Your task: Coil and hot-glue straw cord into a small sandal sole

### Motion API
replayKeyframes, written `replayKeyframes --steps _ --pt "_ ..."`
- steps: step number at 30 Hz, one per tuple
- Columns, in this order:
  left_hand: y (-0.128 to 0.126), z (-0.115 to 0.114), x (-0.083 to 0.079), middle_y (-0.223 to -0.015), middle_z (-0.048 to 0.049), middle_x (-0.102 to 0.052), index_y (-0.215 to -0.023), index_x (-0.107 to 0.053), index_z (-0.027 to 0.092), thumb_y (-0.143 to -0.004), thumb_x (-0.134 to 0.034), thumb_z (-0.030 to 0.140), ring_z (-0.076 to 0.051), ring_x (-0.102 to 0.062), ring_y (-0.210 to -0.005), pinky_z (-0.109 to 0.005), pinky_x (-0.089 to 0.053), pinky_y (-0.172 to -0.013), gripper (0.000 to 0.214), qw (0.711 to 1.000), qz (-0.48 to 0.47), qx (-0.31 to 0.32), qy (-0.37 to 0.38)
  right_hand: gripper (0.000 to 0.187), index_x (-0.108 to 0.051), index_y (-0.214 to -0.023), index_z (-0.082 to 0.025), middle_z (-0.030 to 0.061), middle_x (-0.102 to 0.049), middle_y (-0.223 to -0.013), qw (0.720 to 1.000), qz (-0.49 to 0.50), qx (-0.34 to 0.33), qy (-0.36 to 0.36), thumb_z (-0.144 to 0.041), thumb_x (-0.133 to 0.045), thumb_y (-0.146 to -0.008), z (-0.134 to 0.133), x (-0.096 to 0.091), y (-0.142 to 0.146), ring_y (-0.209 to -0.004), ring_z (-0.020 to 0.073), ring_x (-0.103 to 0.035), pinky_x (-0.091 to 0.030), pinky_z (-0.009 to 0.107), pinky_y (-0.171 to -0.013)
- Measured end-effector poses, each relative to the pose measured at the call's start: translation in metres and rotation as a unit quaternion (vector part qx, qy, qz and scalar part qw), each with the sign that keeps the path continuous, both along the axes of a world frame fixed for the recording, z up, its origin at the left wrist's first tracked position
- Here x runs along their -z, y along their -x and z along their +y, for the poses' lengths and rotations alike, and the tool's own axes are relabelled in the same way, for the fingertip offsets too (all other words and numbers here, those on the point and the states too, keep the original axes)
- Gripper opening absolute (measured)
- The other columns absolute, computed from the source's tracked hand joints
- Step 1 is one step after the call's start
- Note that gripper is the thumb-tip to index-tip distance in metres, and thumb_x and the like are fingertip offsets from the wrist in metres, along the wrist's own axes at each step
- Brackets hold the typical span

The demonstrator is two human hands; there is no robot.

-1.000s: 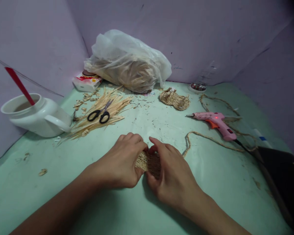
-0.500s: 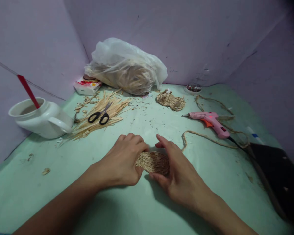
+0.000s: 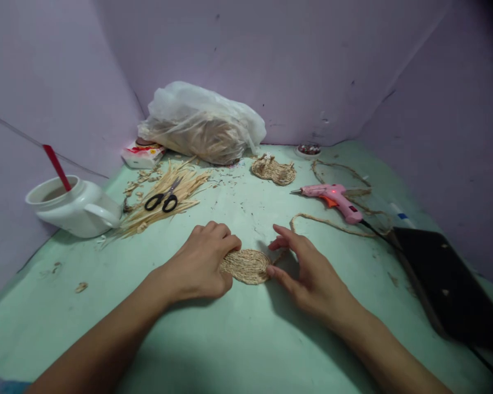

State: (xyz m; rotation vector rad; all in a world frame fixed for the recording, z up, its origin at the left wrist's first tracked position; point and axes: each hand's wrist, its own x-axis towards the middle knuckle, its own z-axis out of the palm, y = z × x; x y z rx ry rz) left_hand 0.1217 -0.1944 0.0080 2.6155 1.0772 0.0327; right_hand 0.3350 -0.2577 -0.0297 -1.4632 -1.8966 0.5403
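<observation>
I see my left hand point(image 3: 201, 265) pressing down on the left edge of a small oval mat of coiled straw rope point(image 3: 246, 266), which lies flat on the green tabletop point(image 3: 238, 339). The fingers of this grip are curled together over the mat's rim, with the thumb at its near edge. My right hand point(image 3: 312, 276) is just to the right of the mat; its grip is apart, the fingers spread, and the thumb tip touches the mat's right edge. From that same edge a loose rope tail point(image 3: 324, 221) runs away, beyond the right hand, toward a pink glue gun point(image 3: 332, 197) that lies well past this grip, with a small red light on its body.

Far beyond the left hand I see black scissors point(image 3: 162, 201) resting on a heap of straw strips point(image 3: 164, 197). To the left of that heap stands a white jug point(image 3: 76, 208) with a red stick in it. Behind the heap lies a clear plastic bag point(image 3: 201, 123) full of straw, against the purple wall. A second woven piece point(image 3: 273, 171) lies beyond the mat, between the bag and the glue gun. A dark flat board point(image 3: 447, 284) is on the right of the right hand.
</observation>
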Motion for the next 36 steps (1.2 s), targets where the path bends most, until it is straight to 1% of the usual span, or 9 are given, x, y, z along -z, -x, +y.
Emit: replayKeyframes --steps 7,9,17,22,24,26,29,33,36 --pt "-0.0034 -0.0017 -0.0015 -0.091 -0.0066 -0.054 -0.087 -0.057 0.021 -0.059 -0.052 0.018 -0.025 -0.046 -0.089 -0.040 -0.037 -0.075 0.029 1.000 0.005 -0.007 -0.014 0.039 -0.048 -0.126 -0.014 0.0103 -0.067 -0.095 0.999 -0.033 -0.002 -0.021 -0.019 -0.044 -0.087 0.0030 0.0025 0.0024 -0.093 0.0245 -0.058 -0.048 0.045 -0.084" --pt "-0.0039 -0.0027 -0.0023 -0.091 -0.0068 -0.054 -0.087 -0.057 0.021 -0.059 -0.052 0.018 -0.025 -0.046 -0.088 -0.040 -0.037 -0.074 0.029 1.000 0.005 -0.007 -0.017 0.038 -0.049 -0.124 -0.013 0.0102 -0.067 -0.094 0.999 -0.038 -0.001 -0.022 -0.018 -0.044 -0.087 0.0031 0.0016 0.0030 -0.092 0.0241 -0.058 -0.048 0.044 -0.083" --pt "-0.0040 -0.0037 -0.0029 -0.091 -0.0071 -0.053 -0.087 -0.057 0.020 -0.059 -0.052 0.018 -0.025 -0.046 -0.088 -0.040 -0.037 -0.075 0.028 1.000 0.005 -0.008 -0.021 0.039 -0.050 -0.124 -0.016 0.0073 -0.068 -0.094 0.999 -0.048 0.007 -0.017 -0.017 -0.050 -0.085 0.0039 0.0019 0.0039 -0.093 0.0232 -0.058 -0.046 0.042 -0.085" --pt "-0.0041 -0.0037 -0.0026 -0.092 -0.0073 -0.054 -0.087 -0.057 0.020 -0.059 -0.052 0.019 -0.026 -0.047 -0.090 -0.041 -0.038 -0.076 0.028 1.000 0.007 -0.010 -0.016 0.039 -0.049 -0.124 -0.014 0.0078 -0.067 -0.094 0.999 -0.047 0.007 -0.015 -0.019 -0.051 -0.085 0.0035 0.0022 0.0036 -0.092 0.0225 -0.057 -0.045 0.043 -0.085" --pt "-0.0041 -0.0040 -0.0030 -0.093 -0.0073 -0.054 -0.087 -0.057 0.020 -0.060 -0.052 0.019 -0.026 -0.047 -0.091 -0.041 -0.038 -0.077 0.028 1.000 0.011 -0.010 -0.018 0.042 -0.049 -0.124 -0.015 0.0076 -0.067 -0.094 0.998 -0.049 -0.005 -0.032 -0.024 -0.056 -0.084 0.0026 0.0015 0.0039 -0.093 0.0228 -0.058 -0.043 0.046 -0.089" --pt "-0.0040 -0.0042 -0.0036 -0.094 -0.0073 -0.054 -0.087 -0.057 0.020 -0.060 -0.053 0.020 -0.026 -0.047 -0.091 -0.041 -0.038 -0.077 0.027 1.000 0.015 -0.010 -0.019 0.049 -0.047 -0.124 -0.015 0.0076 -0.066 -0.097 0.997 -0.053 -0.029 -0.053 -0.030 -0.062 -0.080 0.0012 0.0005 0.0048 -0.094 0.0236 -0.058 -0.036 0.052 -0.097" --pt "-0.0034 -0.0041 -0.0040 -0.094 -0.0070 -0.054 -0.088 -0.056 0.021 -0.061 -0.053 0.019 -0.026 -0.047 -0.091 -0.041 -0.038 -0.077 0.028 1.000 0.016 -0.005 -0.021 0.058 -0.045 -0.125 -0.014 0.0086 -0.065 -0.101 0.995 -0.064 -0.055 -0.053 -0.034 -0.067 -0.076 -0.0006 -0.0009 0.0067 -0.097 0.0249 -0.058 -0.027 0.058 -0.103" --pt "-0.0015 -0.0037 -0.0039 -0.095 -0.0069 -0.055 -0.091 -0.058 0.021 -0.062 -0.054 0.020 -0.026 -0.048 -0.091 -0.040 -0.037 -0.078 0.029 1.000 0.010 0.004 -0.022 0.060 -0.043 -0.126 -0.014 0.0087 -0.064 -0.102 0.995 -0.073 -0.051 -0.034 -0.033 -0.068 -0.075 -0.0010 -0.0009 0.0084 -0.099 0.0257 -0.059 -0.027 0.058 -0.103" --pt "0.0002 -0.0036 -0.0040 -0.096 -0.0072 -0.055 -0.092 -0.059 0.021 -0.063 -0.055 0.023 -0.026 -0.048 -0.091 -0.040 -0.037 -0.077 0.029 1.000 0.002 0.007 -0.019 0.060 -0.043 -0.126 -0.015 0.0086 -0.064 -0.102 0.995 -0.076 -0.050 -0.035 -0.033 -0.068 -0.074 -0.0002 0.0000 0.0085 -0.098 0.0255 -0.059 -0.028 0.058 -0.104"
